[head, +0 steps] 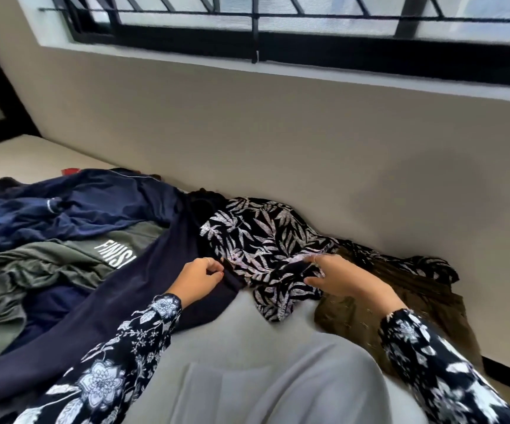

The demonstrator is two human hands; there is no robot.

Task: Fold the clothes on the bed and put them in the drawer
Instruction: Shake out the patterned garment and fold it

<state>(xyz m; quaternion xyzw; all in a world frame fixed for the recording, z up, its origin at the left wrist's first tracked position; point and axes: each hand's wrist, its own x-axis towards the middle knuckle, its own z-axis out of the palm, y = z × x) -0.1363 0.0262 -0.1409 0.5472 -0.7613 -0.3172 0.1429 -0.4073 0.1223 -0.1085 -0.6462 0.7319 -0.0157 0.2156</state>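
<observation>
Still unfolded, clothes sprawl across the bed [232, 347]: navy jacket [73, 206] far left, grey shirt [48, 264] near it, leaf-print top [266, 240] mid-bed, brown garment [406, 301] right. All look soft, light and limp; the top is best taken at a hem or shoulders. No drawer shows. Left hand [197, 280] pinches dark cloth [156, 286]; right hand [339, 278], fingers curled, grips the top.

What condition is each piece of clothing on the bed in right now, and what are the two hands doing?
Leaf-print garment: crumpled, unfolded, by the wall.
Dark navy garment: spread out, unfolded.
Olive shirt with lettering: bunched, unfolded.
Blue jacket: rumpled, unfolded.
Brown garment: loose, unfolded.
Left hand: pinches the dark navy garment's edge.
Right hand: holds the leaf-print garment.
</observation>
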